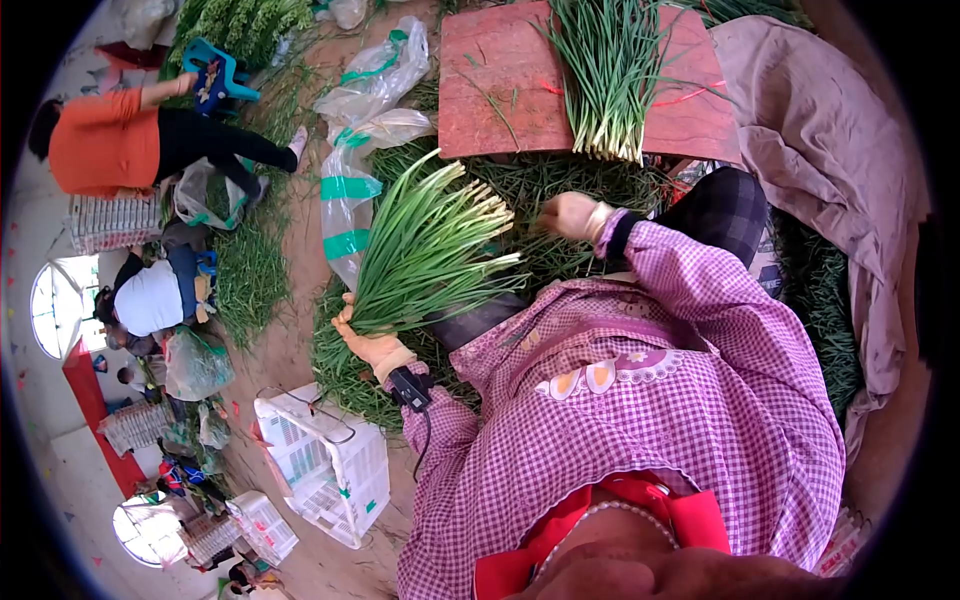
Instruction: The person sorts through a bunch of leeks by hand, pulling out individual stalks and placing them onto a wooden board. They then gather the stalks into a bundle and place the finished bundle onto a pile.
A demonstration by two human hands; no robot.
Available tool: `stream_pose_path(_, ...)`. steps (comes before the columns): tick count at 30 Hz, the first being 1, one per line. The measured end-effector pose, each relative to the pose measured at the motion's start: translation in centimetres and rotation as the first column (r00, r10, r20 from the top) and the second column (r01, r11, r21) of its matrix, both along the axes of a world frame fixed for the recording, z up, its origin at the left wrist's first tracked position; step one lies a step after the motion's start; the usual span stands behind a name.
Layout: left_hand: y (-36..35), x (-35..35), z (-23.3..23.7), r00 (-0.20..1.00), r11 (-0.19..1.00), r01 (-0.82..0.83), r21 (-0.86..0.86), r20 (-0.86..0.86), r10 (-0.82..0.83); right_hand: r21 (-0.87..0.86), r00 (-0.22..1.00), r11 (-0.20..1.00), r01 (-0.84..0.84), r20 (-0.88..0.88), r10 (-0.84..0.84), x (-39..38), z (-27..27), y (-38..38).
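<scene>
Long-leaved green bunch with pale, slender stem ends (pixel 430 240), and it's out on the left of the seated person's lap, stems fanned toward the middle! The left hand (pixel 372 335) has it gripped at the leafy end, fingers wrapped round and partly lost beneath the foliage. Across the gap comes the right hand (pixel 572 214), near the pale ends but apart from them; its fingers look bunched and blurred, so whether they pinch a stray blade, I can't fairly say.

Danger here, I'd judge: one grip, one end, and those splayed stems could slide out of line or drop into the loose green leaf litter (pixel 340 365) below, where they'd be hard to sort out. Squeeze too hard and the soft leaves may bruise. Watch the thin black cable (pixel 428 440) off the left wrist too; it might snag.

Up ahead, a second green bunch (pixel 610 75) lies on the flat reddish desk (pixel 500 110), a red tie (pixel 690 96) showing beside it, its leaf tips cut off at the top edge. Any tie passing under it is hidden, and the far-left workers are too small to read.
</scene>
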State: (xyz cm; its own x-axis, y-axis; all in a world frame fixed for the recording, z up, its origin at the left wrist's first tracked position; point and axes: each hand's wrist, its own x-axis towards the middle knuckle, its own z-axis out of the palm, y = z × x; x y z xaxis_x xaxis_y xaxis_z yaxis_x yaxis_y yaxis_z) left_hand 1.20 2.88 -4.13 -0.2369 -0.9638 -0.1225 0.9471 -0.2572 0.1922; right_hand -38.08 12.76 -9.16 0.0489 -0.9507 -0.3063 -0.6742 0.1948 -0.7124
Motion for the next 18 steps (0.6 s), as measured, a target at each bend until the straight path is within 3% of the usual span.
stream_pose_path(2,-0.3,0.7,-0.9,0.999,1.0,-0.017,-0.008,-0.037,0.016,0.005,0.979,0.993,-0.12,-0.164,0.119,-2.6,-1.1,0.7)
stream_pose_path(3,-0.3,0.6,-1.0,1.0,1.0,-0.02,0.009,-0.016,0.02,-0.088,0.981,0.993,0.077,0.182,-0.06,-2.5,-1.1,1.4)
stream_pose_path(4,-0.4,0.6,-1.3,1.0,1.0,-0.014,0.016,-0.018,0.015,-0.083,0.861,0.984,0.157,0.5,-0.095,-1.5,0.0,1.1)
stream_pose_path(6,-0.8,0.9,-2.3,0.994,0.994,-0.091,0.058,0.062,0.087,0.214,0.507,0.928,0.306,0.788,-0.349,1.7,6.6,1.0)
stream_pose_path(8,-0.2,-0.6,-0.2,0.989,0.99,-0.121,0.075,0.093,0.114,0.206,0.587,0.973,0.107,0.777,-0.229,3.3,7.2,-0.2)
stream_pose_path(9,0.1,-1.2,0.4,0.982,0.985,-0.154,0.079,0.126,0.144,0.2,0.784,0.977,0.071,0.595,-0.179,3.8,8.3,-0.6)
stream_pose_path(10,0.0,-1.1,0.3,0.932,0.967,-0.253,0.031,0.275,0.235,0.143,0.809,0.99,0.005,0.582,-0.088,3.4,8.7,-0.8)
stream_pose_path(12,-0.7,-0.3,-0.2,0.968,0.983,-0.18,0.026,0.183,0.172,0.123,0.791,0.992,0.019,0.606,-0.09,1.3,8.4,-1.3)
stream_pose_path(14,0.2,-1.4,0.5,0.944,0.969,-0.241,0.043,0.24,0.224,0.213,0.799,0.953,0.217,0.522,-0.299,-1.5,8.1,-2.1)
stream_pose_path(16,-0.1,-1.0,0.0,0.917,0.953,-0.3,0.05,0.291,0.273,0.336,0.738,0.904,0.265,0.533,-0.414,-4.8,6.1,-2.8)
stream_pose_path(17,-0.9,0.6,-1.5,0.993,0.995,-0.096,0.042,0.076,0.092,0.335,0.739,0.903,0.27,0.529,-0.417,-5.0,5.4,-2.6)
stream_pose_path(18,-1.4,1.5,-2.2,0.985,0.994,0.107,-0.008,-0.135,-0.108,0.307,0.717,0.927,0.215,0.595,-0.363,-4.4,6.1,-2.0)
